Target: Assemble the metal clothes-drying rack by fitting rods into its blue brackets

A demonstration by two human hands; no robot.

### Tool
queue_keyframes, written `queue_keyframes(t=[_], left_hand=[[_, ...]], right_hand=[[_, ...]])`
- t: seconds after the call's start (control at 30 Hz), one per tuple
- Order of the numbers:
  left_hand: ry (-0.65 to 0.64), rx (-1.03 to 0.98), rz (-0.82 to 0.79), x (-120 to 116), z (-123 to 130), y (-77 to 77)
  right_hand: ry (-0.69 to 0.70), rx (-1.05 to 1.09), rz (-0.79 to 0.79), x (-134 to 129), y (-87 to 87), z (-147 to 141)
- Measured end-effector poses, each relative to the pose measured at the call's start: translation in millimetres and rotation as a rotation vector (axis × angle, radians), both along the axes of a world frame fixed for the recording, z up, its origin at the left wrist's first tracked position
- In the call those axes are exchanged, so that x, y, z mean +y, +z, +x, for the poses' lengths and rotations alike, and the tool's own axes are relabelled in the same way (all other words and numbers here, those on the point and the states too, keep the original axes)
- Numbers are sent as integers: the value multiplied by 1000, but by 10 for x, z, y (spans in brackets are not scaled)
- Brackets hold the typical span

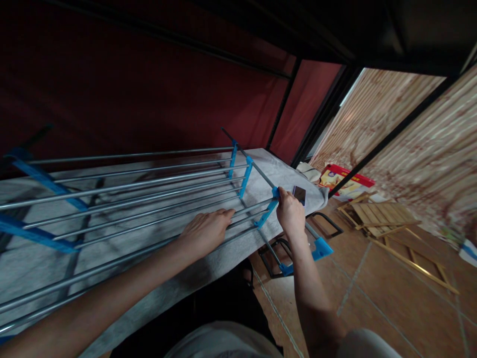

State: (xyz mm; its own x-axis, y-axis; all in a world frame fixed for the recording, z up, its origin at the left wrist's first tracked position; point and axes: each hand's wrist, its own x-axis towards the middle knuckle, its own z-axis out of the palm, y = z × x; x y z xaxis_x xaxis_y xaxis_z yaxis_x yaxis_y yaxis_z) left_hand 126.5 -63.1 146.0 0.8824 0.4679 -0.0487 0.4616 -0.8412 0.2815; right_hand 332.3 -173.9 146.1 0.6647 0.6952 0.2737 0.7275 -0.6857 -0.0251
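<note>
A rack of long metal rods (122, 188) with blue plastic brackets (245, 178) lies across a grey cloth-covered surface (261, 160). My left hand (208, 228) rests over the front rods near their right part, its fingers closed round a rod. At the rack's right end, my right hand (290, 211) grips the blue joint where a rod meets the side bar. Below that hand, the side frame with blue corner pieces (321, 248) extends past the surface's edge over the floor.
A dark phone (299, 195) lies near the cloth's right end. Beyond it are a red box (345, 183), a folded wooden chair (385, 218) on the tiled floor, black metal posts and a patterned curtain (421, 134). A dark red panel stands behind the rack.
</note>
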Motion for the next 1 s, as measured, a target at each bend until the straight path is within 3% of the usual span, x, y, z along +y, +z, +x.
queue_keyframes(t=[0.6,1.0], left_hand=[[5,-22,-67,78,10,-70],[11,-3,-122,83,24,7]], right_hand=[[-1,-23,-6,-1,-23,-5],[6,1,-3,-7,15,-28]])
